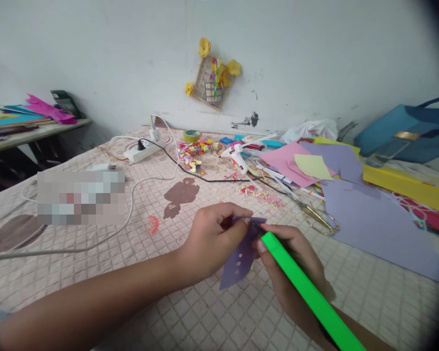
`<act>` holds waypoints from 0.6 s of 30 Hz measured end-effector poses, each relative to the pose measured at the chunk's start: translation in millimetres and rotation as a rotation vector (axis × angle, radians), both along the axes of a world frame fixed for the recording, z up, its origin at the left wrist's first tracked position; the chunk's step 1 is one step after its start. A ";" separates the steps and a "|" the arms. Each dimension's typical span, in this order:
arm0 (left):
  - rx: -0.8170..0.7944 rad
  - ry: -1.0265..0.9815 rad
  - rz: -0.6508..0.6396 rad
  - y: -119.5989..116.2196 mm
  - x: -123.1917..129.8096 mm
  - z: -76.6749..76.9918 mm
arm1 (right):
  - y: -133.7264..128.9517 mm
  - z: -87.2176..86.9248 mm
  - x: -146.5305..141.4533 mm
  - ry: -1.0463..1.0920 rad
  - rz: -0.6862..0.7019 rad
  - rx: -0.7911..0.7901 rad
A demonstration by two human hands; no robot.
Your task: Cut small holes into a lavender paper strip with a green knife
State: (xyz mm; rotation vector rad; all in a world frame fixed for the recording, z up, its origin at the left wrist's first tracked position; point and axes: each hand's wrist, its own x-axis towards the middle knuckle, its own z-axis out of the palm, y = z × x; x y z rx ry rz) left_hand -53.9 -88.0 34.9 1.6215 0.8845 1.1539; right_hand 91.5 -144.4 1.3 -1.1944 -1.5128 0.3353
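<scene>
Left hand pinches the strip by its far end, above the surface, toward the near edge. Right hand grips the green tool, tip at the strip. Risk: excess tip pressure could tear the perforated strip.

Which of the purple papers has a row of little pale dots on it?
The small purple paper strip pinched in the left hand; the larger purple paper sheets lying at the right show no such row.
</scene>
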 end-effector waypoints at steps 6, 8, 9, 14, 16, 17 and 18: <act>-0.100 -0.044 0.081 8.3 -3.0 6.7 | -0.7 -4.0 8.4 -0.082 -0.013 -0.003; -0.099 -0.032 0.081 9.4 -3.3 8.5 | -0.8 -7.3 9.9 -0.079 -0.011 0.011; -0.098 -0.025 0.078 9.4 -3.4 9.1 | -0.6 -9.1 10.2 -0.071 -0.016 0.020; -0.074 -0.027 0.033 7.5 -3.7 8.1 | 0.5 -12.8 13.3 -0.060 -0.025 0.013; -0.059 -0.029 0.004 7.4 -3.9 7.6 | 0.1 -9.8 17.5 -0.118 -0.002 -0.013; -0.053 -0.017 -0.013 7.7 -4.0 7.8 | -0.3 -7.5 20.0 -0.156 0.019 -0.023; -0.046 0.005 -0.033 8.4 -4.3 8.4 | -0.7 -4.8 22.6 -0.191 0.044 -0.028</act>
